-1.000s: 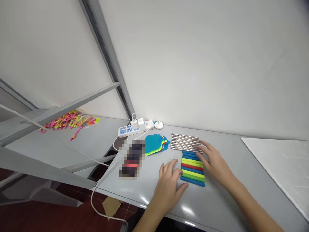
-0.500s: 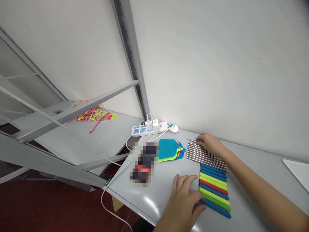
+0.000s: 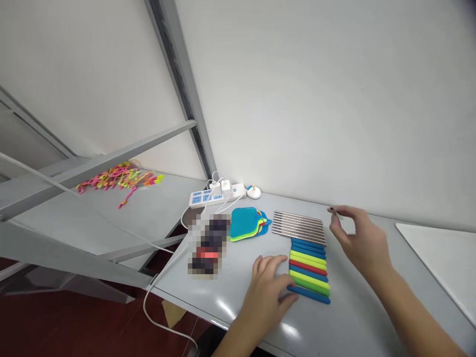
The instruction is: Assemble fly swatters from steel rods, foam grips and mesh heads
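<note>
Side by side on the table lie several coloured plastic tubes point(image 3: 309, 267) in blue, yellow, green and red. At the near end of this row, my left hand point(image 3: 266, 292) has thumb and index finger closed about the left tip of a blue tube point(image 3: 312, 295); its other fingers are spread. My right hand point(image 3: 362, 240) is raised off the table at the right, pinching a thin metal rod point(image 3: 333, 211) seen nearly end-on. Behind the tubes, several shiny metal rods point(image 3: 299, 226) lie in a tight row.
Blue and yellow-green fly swatter heads point(image 3: 245, 223) are stacked left of the rods. A power strip point(image 3: 217, 196) with cables stands at the back, beside a pixelated patch point(image 3: 210, 245). A white panel point(image 3: 439, 263) lies at right. Pink and yellow pieces point(image 3: 119, 179) lie beyond the metal frame.
My right hand has lifted a metal rod from the row and moved it right. My left hand stays at the near blue tube. The view has shifted slightly right.
</note>
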`<state>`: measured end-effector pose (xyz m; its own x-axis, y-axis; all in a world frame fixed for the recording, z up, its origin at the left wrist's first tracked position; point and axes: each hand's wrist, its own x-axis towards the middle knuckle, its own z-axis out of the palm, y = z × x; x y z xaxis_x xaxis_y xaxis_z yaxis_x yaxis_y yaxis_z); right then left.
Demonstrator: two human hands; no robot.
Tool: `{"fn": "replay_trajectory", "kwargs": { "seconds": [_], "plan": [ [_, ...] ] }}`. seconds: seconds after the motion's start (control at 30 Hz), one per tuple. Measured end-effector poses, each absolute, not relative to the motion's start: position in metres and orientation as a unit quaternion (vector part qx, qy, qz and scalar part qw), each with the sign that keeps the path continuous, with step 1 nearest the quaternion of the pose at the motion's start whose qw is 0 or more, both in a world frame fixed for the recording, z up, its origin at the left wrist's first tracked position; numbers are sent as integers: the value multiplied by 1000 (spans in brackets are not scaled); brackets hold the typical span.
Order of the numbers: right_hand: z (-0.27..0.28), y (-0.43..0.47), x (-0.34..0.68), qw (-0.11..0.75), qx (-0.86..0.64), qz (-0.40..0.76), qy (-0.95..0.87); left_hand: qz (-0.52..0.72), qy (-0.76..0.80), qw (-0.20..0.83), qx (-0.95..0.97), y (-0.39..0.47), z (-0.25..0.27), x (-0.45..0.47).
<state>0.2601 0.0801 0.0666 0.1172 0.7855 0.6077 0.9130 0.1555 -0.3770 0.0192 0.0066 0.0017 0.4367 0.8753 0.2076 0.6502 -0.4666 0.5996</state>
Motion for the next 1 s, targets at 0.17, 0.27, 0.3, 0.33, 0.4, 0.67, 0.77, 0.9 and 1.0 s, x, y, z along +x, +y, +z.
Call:
{"fn": "replay_trajectory", "kwargs": {
  "seconds": [0.17, 0.27, 0.3, 0.33, 0.4, 0.67, 0.77, 0.9, 1.0],
  "plan": [
    [27, -16, 252, 468, -687, -66, -551, 247, 471, 203, 822, 6, 7, 21],
    [2, -53, 245, 541, -667, -45, -511, 245, 470, 193, 825, 4, 9, 21],
    [-3, -60, 244, 556, -650, -45, -517, 246, 467, 191, 828, 3, 9, 21],
    [-6, -65, 244, 562, -633, -48, -531, 247, 461, 190, 831, 2, 10, 22],
    [-8, -70, 245, 552, -619, -69, -555, 259, 445, 190, 836, 1, 13, 22],
    [-8, -61, 250, 601, -653, -42, -458, 526, 360, 347, 688, -7, 28, 33],
    [-10, -60, 249, 618, -652, -11, -438, 590, 368, 367, 618, -17, 23, 40],
    [-11, -58, 247, 650, -639, 42, -409, 583, 378, 407, 593, -29, 11, 56],
    [-9, -59, 245, 664, -633, 77, -391, 513, 377, 433, 638, -33, 6, 73]
  ]
}}
